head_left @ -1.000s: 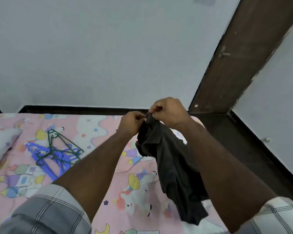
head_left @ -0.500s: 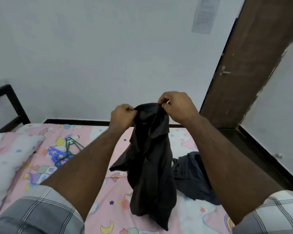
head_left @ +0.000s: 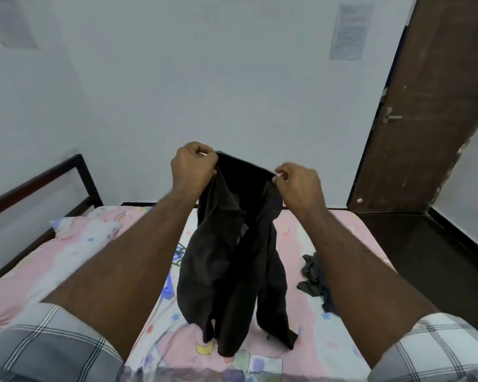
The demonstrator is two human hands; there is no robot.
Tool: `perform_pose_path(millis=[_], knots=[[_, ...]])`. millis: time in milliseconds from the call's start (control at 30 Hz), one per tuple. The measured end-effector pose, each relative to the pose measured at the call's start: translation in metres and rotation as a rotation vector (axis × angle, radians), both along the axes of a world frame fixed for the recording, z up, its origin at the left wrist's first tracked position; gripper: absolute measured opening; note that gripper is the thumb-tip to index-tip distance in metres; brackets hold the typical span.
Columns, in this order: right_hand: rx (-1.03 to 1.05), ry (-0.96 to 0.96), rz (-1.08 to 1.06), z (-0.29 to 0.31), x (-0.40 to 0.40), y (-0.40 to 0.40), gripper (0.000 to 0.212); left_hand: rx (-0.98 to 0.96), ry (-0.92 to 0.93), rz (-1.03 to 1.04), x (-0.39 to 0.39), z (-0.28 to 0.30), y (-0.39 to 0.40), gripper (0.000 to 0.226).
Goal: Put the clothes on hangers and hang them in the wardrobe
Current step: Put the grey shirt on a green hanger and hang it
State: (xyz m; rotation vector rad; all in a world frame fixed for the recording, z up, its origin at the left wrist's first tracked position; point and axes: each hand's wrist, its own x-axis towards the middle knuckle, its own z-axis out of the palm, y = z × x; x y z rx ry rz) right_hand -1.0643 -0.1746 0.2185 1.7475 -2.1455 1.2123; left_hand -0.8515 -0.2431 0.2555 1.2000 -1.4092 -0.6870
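- Head view: the left hand (head_left: 193, 168) and right hand (head_left: 298, 183), held apart, each pinch the top edge of a black shirt (head_left: 232, 257), likely to spread it for a hanger.
- The shirt hangs limp between the forearms over the bed (head_left: 301, 312), soft, matte and creased.
- Below the left forearm, blue and green hangers (head_left: 177, 257) peek out, mostly hidden.
- Under the right wrist lies a crumpled dark garment (head_left: 312, 277); which kind is unclear.

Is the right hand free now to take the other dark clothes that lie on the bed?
Probably not yet. The right hand pinches the black shirt, as the left hand does. The dark clothes lie under the right forearm, with nothing covering them.
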Motion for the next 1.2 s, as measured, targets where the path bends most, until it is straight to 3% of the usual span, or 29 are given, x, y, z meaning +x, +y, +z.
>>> perform_pose_path(millis=[267, 367, 633, 800, 867, 967, 1133, 1200], knots=[[-0.064, 0.076, 0.070, 0.042, 0.022, -0.008, 0.024, 0.054, -0.041, 0.045, 0.029, 0.001, -0.005, 0.014], [0.042, 0.072, 0.080, 0.030, 0.028, -0.025, 0.026, 0.120, -0.074, 0.045, 0.036, -0.017, -0.024, 0.014], [0.294, -0.013, 0.058, -0.063, 0.025, -0.111, 0.025, 0.352, -0.046, -0.002, 0.025, -0.123, -0.125, 0.012], [0.402, -0.223, -0.018, -0.122, 0.016, -0.209, 0.027, 0.510, 0.009, -0.049, 0.002, -0.198, -0.230, 0.008], [0.405, -0.265, -0.048, -0.143, 0.011, -0.253, 0.031, 0.536, 0.043, -0.114, -0.008, -0.223, -0.271, 0.021], [0.489, -0.366, -0.038, -0.177, 0.007, -0.303, 0.040, 0.524, -0.105, -0.176, -0.011, -0.261, -0.314, 0.053], [0.698, -0.399, -0.060, -0.254, 0.005, -0.305, 0.038, 0.662, -0.271, -0.261, -0.011, -0.344, -0.321, 0.048], [0.781, -0.394, -0.121, -0.283, 0.004, -0.292, 0.016, 0.714, -0.331, -0.287, -0.013, -0.374, -0.312, 0.046]])
